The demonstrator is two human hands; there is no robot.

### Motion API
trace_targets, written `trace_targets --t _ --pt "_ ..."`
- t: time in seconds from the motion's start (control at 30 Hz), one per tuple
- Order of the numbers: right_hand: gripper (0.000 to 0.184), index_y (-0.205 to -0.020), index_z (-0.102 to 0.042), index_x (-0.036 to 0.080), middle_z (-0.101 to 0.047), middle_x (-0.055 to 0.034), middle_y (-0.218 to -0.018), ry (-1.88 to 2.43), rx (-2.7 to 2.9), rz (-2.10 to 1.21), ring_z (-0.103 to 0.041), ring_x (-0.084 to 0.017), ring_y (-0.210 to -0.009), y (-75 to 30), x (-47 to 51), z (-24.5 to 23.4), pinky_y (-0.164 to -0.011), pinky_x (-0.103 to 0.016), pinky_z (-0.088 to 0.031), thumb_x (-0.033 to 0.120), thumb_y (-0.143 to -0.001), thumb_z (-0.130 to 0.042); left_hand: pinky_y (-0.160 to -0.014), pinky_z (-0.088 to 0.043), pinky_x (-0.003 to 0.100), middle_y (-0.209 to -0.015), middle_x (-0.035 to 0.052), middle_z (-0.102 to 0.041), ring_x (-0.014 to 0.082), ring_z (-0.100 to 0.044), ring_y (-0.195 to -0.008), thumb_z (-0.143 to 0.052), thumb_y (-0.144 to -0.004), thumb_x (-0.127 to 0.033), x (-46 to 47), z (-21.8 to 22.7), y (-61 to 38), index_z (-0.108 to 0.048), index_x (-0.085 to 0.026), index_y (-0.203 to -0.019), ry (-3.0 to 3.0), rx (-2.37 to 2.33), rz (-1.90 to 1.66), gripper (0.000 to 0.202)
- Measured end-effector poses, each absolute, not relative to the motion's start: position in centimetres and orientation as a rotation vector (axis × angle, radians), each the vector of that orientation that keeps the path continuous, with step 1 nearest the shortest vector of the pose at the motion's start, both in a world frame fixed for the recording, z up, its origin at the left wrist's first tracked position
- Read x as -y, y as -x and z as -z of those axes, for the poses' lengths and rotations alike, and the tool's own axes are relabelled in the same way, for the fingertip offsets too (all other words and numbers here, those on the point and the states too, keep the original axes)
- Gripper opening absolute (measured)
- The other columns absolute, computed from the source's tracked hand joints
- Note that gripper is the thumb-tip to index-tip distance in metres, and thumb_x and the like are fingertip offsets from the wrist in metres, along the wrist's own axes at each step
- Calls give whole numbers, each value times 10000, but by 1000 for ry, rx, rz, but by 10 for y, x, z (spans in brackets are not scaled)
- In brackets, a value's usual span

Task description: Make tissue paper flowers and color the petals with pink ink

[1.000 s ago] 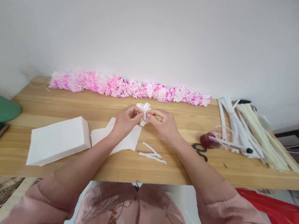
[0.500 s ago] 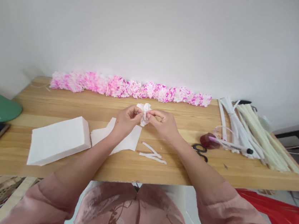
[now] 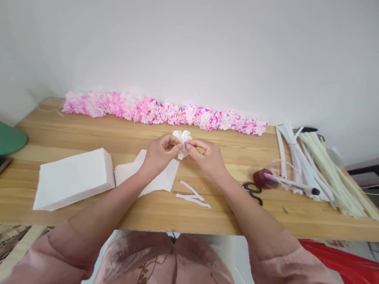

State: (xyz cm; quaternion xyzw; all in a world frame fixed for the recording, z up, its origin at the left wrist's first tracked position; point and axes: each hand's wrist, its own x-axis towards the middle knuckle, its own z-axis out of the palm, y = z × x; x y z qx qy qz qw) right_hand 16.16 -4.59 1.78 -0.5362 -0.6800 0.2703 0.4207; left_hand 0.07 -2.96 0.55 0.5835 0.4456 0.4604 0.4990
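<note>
A: Where do we have the crumpled white piece?

B: We see it between the left hand and the right hand, beyond the middle of the surface, toward its back edge. Just past it, the pink-and-white ruffled row lies along that edge.

A: And how does each grip stand?

B: Both are pinching the piece between thumb and forefinger, the left hand at its left side, the right hand at its right.

A: Which way does its long axis run for us?

B: We judge front to back, crossing the line between the two grips, so neither hand is clearly nearer. We cannot tell whether it touches the surface.

A: How does it look?

B: Plain white and thin, drawn in where we see the fingertips meet, with ruffled folds spreading toward the back edge.
</note>
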Motion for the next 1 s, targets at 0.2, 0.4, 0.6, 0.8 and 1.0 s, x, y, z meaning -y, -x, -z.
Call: trace_targets --t 0.2,0.4,0.6,0.8,1.0 --pt "204 -792 -744 221 -750 -10 -814 1371 1769 -578 -671 -171 -760 -162 45 -17 -726 -274 -471 308 -844 -566 -658 -446 227 -735 6 -649 130 -585 -701 -618 -761 -266 32 -9 -1 -604 -176 -721 -1565 -1172 -1103 99" --pt "197 -832 -753 238 -747 -19 -828 1317 1829 -518 -669 -181 -778 -162 44 -14 -742 -299 -471 272 -844 -560 -689 -435 239 -735 2 -656 136 -592 -721 -576 -778 -221 33 -13 -1 -607 -180 -712 -1616 -1230 -1093 83" --pt "197 -847 -759 245 -753 -23 -840 1310 1826 -499 -677 -190 -794 -162 43 -11 -774 -316 -481 272 -836 -565 -671 -431 235 -743 8 -660 142 -594 -720 -567 -773 -234 32 -10 0 -604 -181 -723 -1623 -1223 -1089 82" --pt "178 -815 -749 235 -756 -21 -838 1330 1821 -486 -679 -188 -792 -162 43 -11 -761 -304 -472 262 -829 -574 -669 -436 234 -729 4 -651 140 -591 -715 -564 -774 -222 32 -10 0 -591 -182 -710 -1638 -1196 -1095 80" --pt "167 -796 -735 231 -749 -13 -808 1362 1796 -485 -676 -183 -785 -161 44 -13 -763 -297 -463 272 -830 -576 -658 -444 229 -724 -1 -644 129 -587 -693 -573 -765 -223 31 -8 -1 -593 -175 -720 -1579 -1148 -1094 68"
